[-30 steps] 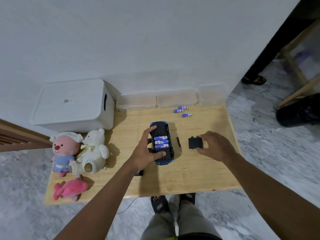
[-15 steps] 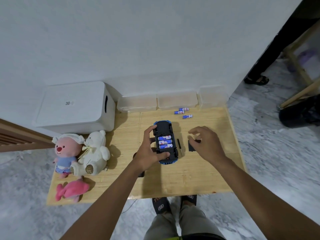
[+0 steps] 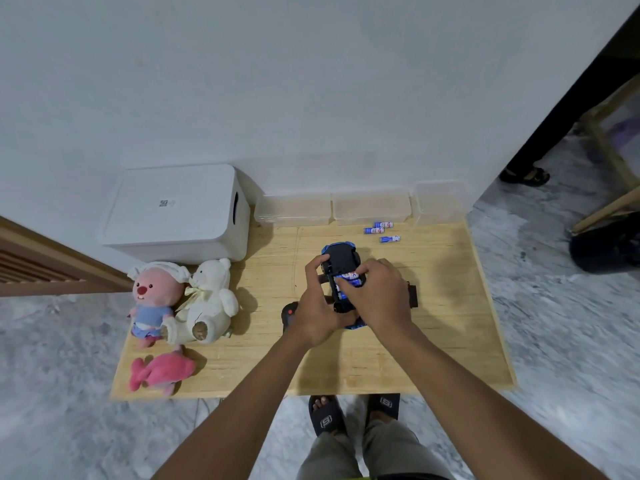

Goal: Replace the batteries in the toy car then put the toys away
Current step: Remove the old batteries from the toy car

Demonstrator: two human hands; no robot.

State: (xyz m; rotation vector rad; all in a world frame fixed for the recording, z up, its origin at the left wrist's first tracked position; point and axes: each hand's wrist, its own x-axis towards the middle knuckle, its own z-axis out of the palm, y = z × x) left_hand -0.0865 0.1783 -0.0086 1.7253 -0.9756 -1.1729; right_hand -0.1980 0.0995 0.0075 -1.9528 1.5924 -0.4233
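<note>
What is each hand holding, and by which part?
The left hand grips the upturned toy car by its side and near end. The right hand has fingertips on its batteries; a hold cannot be told.

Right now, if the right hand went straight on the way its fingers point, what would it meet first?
The batteries in the open bay of the toy car; the right hand seems to touch them, depth unclear.

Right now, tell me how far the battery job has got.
Done: the cover is off, lying beside the upturned toy car. In hand: left hand grips the car, right hand is at the batteries in its bay. Left: closing it, three loose batteries, and three plush toys still on the table.
</note>
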